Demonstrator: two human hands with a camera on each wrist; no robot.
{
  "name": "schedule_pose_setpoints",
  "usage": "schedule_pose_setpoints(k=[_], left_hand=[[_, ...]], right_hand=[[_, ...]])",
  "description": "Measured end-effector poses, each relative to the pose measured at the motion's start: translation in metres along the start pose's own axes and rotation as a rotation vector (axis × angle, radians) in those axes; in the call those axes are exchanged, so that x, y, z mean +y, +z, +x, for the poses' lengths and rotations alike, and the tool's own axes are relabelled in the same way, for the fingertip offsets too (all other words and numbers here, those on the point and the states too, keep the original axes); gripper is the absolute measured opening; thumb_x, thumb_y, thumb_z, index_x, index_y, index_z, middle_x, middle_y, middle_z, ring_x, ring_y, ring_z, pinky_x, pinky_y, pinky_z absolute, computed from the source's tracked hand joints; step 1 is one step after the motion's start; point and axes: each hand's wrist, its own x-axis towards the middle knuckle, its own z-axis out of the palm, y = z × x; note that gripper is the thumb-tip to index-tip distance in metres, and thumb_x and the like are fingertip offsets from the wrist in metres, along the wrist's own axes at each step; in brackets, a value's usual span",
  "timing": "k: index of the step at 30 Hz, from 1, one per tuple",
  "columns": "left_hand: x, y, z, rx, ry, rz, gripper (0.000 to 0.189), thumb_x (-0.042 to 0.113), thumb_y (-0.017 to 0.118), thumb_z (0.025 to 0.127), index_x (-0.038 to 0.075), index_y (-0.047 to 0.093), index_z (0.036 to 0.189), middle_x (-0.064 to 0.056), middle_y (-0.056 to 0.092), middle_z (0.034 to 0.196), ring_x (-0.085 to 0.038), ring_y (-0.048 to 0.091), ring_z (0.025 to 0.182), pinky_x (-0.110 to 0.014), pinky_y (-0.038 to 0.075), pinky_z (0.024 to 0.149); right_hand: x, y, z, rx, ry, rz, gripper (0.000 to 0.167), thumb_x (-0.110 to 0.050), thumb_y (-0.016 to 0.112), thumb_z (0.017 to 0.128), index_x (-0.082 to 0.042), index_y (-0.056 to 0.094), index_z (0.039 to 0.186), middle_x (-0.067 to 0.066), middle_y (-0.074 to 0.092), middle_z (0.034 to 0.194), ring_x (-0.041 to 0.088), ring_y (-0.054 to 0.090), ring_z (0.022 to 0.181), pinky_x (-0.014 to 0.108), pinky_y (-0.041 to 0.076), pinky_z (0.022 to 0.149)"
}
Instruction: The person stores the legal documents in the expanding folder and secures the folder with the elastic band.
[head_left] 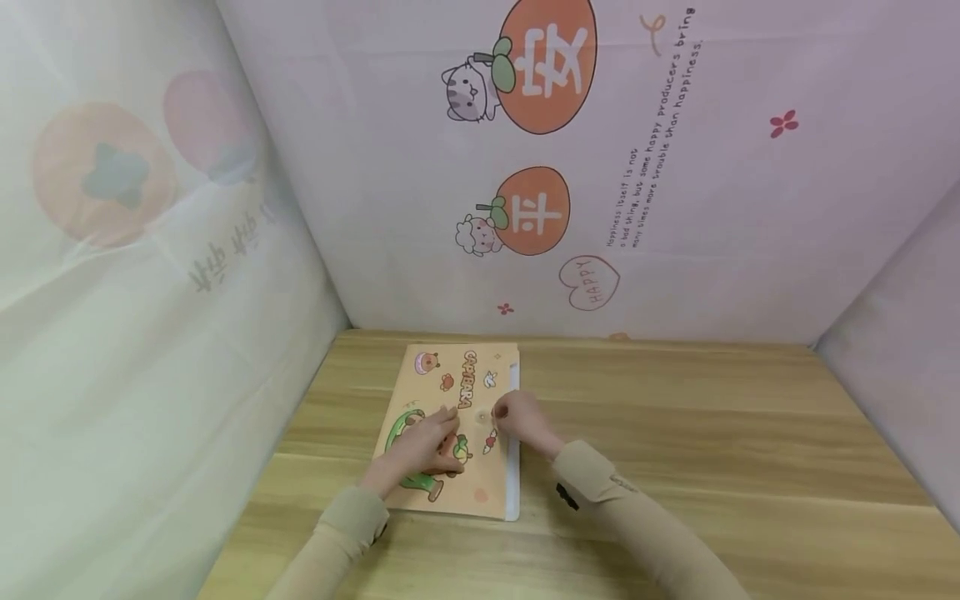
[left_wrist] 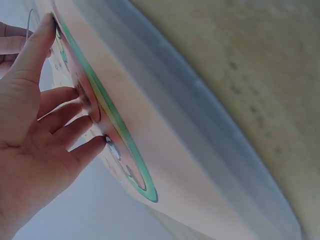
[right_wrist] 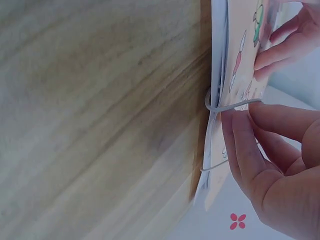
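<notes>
A peach-coloured document folder (head_left: pixel 491 492) with capybara drawings lies flat on the table, its pale edge strip (head_left: pixel 513 475) toward the right. My left hand (head_left: pixel 423 442) rests on its cover with fingers spread, and the fingertips press the printed surface in the left wrist view. At the folder's right side, my right hand (head_left: pixel 525 419) pinches a thin pale cord (right_wrist: pixel 232 106) between thumb and fingertips. That cord bends around the folder's edge in the right wrist view. Lower down, another stretch of cord (right_wrist: pixel 215 166) crosses the same edge. Beside the right fingertips is a small round button (head_left: pixel 482 417) on the cover.
The wooden table (head_left: pixel 675 417) extends to the right of the folder. Behind it stands a white printed cloth wall (head_left: pixel 405 208), with another cloth wall (head_left: pixel 247 350) close on the left and a third (head_left: pixel 900 333) on the right.
</notes>
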Motion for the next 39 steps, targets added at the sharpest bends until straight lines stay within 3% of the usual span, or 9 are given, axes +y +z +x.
schedule_pose_setpoints(k=[3,6,13,16,20,28,33,39], left_hand=[[-0.001,0.001,0.0,-0.009,-0.032,-0.004,0.082,0.046,0.079,0.079,-0.005,0.053,0.137,-0.023,0.036,0.157,-0.043,0.036,0.145,-0.051,0.043,0.11],[-0.003,0.001,0.0,-0.019,-0.057,-0.012,0.094,0.046,0.08,0.078,-0.005,0.041,0.147,-0.022,0.033,0.159,-0.041,0.032,0.148,-0.052,0.037,0.115],[0.001,-0.002,0.004,-0.036,-0.029,-0.017,0.09,0.045,0.08,0.078,-0.005,0.045,0.145,-0.024,0.036,0.157,-0.042,0.035,0.145,-0.053,0.039,0.113],[0.003,-0.001,0.006,-0.031,-0.013,-0.007,0.09,0.044,0.08,0.078,-0.007,0.046,0.144,-0.025,0.038,0.156,-0.043,0.037,0.144,-0.053,0.041,0.111],[0.002,0.0,0.005,-0.046,-0.02,0.001,0.093,0.045,0.08,0.078,-0.008,0.043,0.144,-0.025,0.038,0.155,-0.044,0.038,0.143,-0.052,0.041,0.111],[0.0,0.001,0.005,-0.05,-0.031,0.0,0.093,0.046,0.079,0.078,-0.007,0.043,0.145,-0.024,0.038,0.156,-0.043,0.037,0.144,-0.052,0.041,0.112],[-0.001,-0.001,0.005,-0.042,-0.027,-0.001,0.093,0.046,0.08,0.078,-0.008,0.043,0.145,-0.025,0.038,0.155,-0.044,0.037,0.143,-0.053,0.041,0.111],[0.0,-0.002,0.003,-0.044,-0.024,-0.017,0.093,0.044,0.08,0.079,-0.009,0.042,0.145,-0.026,0.037,0.155,-0.045,0.036,0.144,-0.053,0.04,0.112]], right_hand=[[-0.002,0.001,0.003,-0.005,-0.008,-0.028,0.012,-0.002,0.065,0.085,-0.001,0.071,0.075,0.005,0.063,0.07,0.012,0.049,0.059,0.022,0.042,0.053],[-0.005,0.001,0.006,-0.006,-0.025,-0.085,0.015,-0.002,0.065,0.086,-0.003,0.068,0.071,0.002,0.058,0.066,0.011,0.048,0.057,0.02,0.039,0.051],[-0.004,0.006,0.015,0.024,-0.09,-0.227,0.022,0.003,0.064,0.085,-0.005,0.065,0.064,0.002,0.059,0.062,0.011,0.047,0.055,0.02,0.038,0.048],[-0.005,0.009,0.018,0.023,-0.099,-0.262,0.018,0.003,0.064,0.086,-0.003,0.07,0.07,0.005,0.066,0.066,0.014,0.053,0.056,0.023,0.047,0.051],[-0.012,0.015,0.024,0.003,-0.151,-0.349,0.014,0.001,0.066,0.088,-0.002,0.072,0.076,0.009,0.071,0.073,0.017,0.062,0.063,0.032,0.057,0.064],[-0.025,0.025,0.035,-0.003,-0.283,-0.632,0.014,0.0,0.061,0.092,-0.003,0.07,0.082,0.01,0.072,0.081,0.019,0.068,0.077,0.028,0.056,0.068],[-0.029,0.024,0.041,-0.047,-0.314,-0.688,0.011,0.0,0.062,0.092,-0.003,0.073,0.088,0.011,0.074,0.086,0.021,0.071,0.084,0.029,0.058,0.073],[-0.029,0.027,0.046,-0.091,-0.291,-0.694,0.011,-0.004,0.062,0.093,-0.005,0.072,0.097,0.01,0.074,0.095,0.022,0.071,0.091,0.03,0.058,0.08]])
